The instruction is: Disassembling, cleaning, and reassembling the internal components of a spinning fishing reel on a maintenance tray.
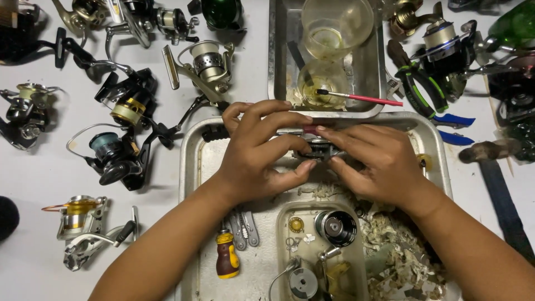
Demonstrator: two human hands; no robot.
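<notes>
Both my hands meet over a large metal tray (pixel 189 161) at the centre. My left hand (pixel 262 150) wraps around a dark fishing reel body (pixel 319 149), fingers curled over its top. My right hand (pixel 379 161) grips the same reel from the right, fingertips pressed on it. Most of the reel is hidden under my fingers. Below my hands a small inner tray (pixel 281 223) holds a black spool (pixel 336 227), a gold washer (pixel 296 224) and small metal parts.
A second metal tray (pixel 274 61) at the back holds two clear plastic cups (pixel 336 22) and a red-handled brush (pixel 362 98). Several spinning reels (pixel 125 106) lie on the white table at left. Pliers (pixel 426 83) and a hammer (pixel 496 167) lie right. A short yellow-brown screwdriver (pixel 227 257) lies near my left forearm.
</notes>
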